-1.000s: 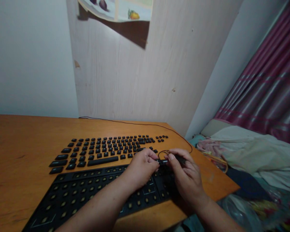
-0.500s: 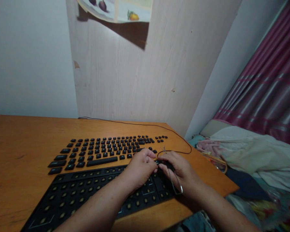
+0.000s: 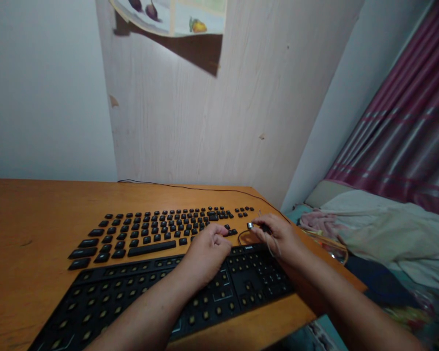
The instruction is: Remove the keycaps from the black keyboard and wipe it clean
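Observation:
A black keyboard (image 3: pixel 237 280) lies at the table's front, most of its key switches bare, with keycaps still on its right-hand number block. Over its middle, my left hand (image 3: pixel 209 251) is closed, thumb against curled fingers; whatever it may hold is hidden. My right hand (image 3: pixel 280 236) is raised above the keyboard's right back corner. It grips a thin wire keycap puller (image 3: pixel 273 243), partly covered by the palm. At its thumb and fingertips is a small piece with a bright face (image 3: pixel 249 225), perhaps a keycap. Removed black keycaps (image 3: pixel 151 249) lie in rows behind the keyboard.
A thin black cable (image 3: pixel 183 185) runs along the back of the wooden table (image 3: pixel 29 214). Beyond the table's right edge lie rumpled bedding (image 3: pixel 373 224) and a purple curtain (image 3: pixel 398 117). A paper picture (image 3: pixel 175 17) hangs on the wall behind.
My hands have come apart. The right has moved up and right with the puller, uncovering the number block; the left stays near the keyboard's middle, slightly further left.

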### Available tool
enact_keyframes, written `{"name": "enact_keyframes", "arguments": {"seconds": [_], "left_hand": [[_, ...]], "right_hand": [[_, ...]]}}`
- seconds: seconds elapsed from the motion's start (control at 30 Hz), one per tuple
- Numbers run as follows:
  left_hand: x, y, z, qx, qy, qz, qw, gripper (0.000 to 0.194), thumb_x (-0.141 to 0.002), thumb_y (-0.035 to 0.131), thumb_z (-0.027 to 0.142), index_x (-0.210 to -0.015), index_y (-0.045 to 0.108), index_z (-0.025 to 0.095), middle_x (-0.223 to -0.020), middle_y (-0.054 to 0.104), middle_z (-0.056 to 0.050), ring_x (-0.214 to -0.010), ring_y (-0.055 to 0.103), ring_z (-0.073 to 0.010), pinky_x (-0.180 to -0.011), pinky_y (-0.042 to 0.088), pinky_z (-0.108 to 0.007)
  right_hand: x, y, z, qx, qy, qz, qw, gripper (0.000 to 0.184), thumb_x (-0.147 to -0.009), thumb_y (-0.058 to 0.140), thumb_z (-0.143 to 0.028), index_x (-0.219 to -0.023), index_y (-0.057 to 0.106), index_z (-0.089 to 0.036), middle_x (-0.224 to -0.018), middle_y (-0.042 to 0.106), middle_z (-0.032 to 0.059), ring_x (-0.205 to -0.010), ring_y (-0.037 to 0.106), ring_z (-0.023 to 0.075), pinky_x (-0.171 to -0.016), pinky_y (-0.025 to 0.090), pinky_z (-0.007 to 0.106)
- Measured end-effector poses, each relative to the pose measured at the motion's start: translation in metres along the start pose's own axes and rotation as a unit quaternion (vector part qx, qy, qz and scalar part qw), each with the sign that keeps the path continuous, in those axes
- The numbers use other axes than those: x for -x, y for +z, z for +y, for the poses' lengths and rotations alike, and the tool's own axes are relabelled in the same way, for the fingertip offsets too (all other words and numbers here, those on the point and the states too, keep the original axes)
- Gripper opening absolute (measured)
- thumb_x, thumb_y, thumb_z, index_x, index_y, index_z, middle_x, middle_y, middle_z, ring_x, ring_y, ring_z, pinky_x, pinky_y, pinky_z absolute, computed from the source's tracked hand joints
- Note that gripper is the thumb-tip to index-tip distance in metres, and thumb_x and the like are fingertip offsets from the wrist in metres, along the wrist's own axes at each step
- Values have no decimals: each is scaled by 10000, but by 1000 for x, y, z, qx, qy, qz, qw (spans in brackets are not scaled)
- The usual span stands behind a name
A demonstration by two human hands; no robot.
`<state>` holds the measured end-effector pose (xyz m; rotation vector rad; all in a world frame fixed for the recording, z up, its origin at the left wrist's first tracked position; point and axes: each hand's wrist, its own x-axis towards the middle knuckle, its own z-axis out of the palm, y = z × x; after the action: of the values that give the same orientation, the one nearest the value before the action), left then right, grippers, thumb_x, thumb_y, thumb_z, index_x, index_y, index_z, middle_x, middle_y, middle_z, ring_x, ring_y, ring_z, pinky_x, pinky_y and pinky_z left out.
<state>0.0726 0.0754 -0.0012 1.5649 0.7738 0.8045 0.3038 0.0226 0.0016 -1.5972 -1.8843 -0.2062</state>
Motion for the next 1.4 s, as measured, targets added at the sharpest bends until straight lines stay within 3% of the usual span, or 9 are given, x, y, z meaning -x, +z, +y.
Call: {"name": "enact_keyframes", "arguments": {"seconds": [0.07,0.2,0.4,0.8,1.4], "left_hand": [[0,-1,0,-7,-3,6,1000,256,-751,595,260,-983,546,161,-664,578,34,-619,526,-128,-574,343,-230],[2,-2,1,-3,-3,-1,1000,246,-745,598,285,-958,554,169,-656,566,40,-611,511,-125,-572,336,-230],[4,-3,3,1,-17,-10,1000,232,-751,605,297,-938,557,168,-649,536,47,-595,480,-113,-573,345,-228],[4,-2,1,-19,-23,-10,999,160,-736,604,300,-845,570,189,-679,546,22,-636,491,-127,-588,373,-232],[5,-1,2,-42,-25,-23,999,178,-763,573,307,-878,557,172,-723,532,11,-689,491,-136,-631,391,-251]], "right_hand": [[-10,6,31,27,51,0,998,260,-874,583,-372,-1045,681,-201,-959,662,67,-859,609,198,-767,478,315],[-27,20,78,39,89,-6,995,256,-862,558,-334,-994,699,-167,-951,685,93,-875,618,222,-766,473,330],[-42,42,108,45,114,-33,992,242,-829,592,-370,-936,705,-186,-866,704,51,-788,618,200,-696,449,283],[-55,61,125,67,133,-49,988,165,-820,612,-242,-929,723,-188,-898,709,79,-838,627,205,-765,453,290],[-57,65,130,89,132,-64,985,203,-852,595,-240,-990,732,-182,-931,702,89,-877,623,210,-813,458,298]]}}
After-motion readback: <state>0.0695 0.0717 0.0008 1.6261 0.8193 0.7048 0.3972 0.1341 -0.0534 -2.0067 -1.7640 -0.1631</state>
